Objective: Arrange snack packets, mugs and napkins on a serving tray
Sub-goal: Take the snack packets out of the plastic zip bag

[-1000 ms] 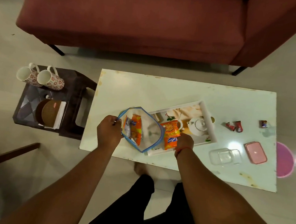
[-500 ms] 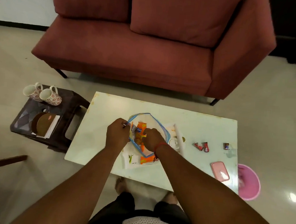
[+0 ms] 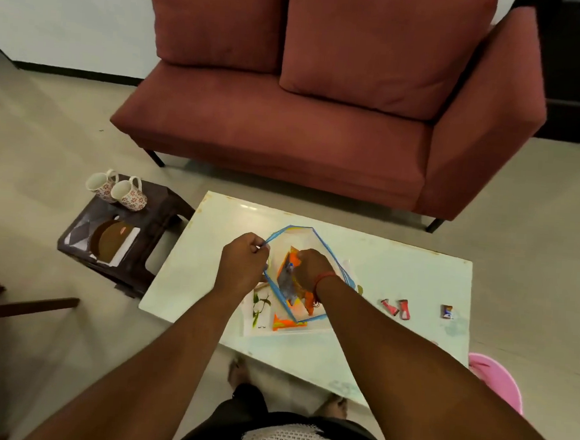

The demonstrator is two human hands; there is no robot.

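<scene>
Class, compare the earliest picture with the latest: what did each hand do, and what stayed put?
The right hand left the orange packet on the tray and reached into the clear bag, gripping a packet there. The left hand still pinches the bag's rim. Mugs stayed on the stool.

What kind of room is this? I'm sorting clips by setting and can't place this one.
Most likely a home living room. A red two-seat sofa faces a low white coffee table, and a small dark stool beside it carries two floral mugs. The floor is pale and tiled.
</scene>
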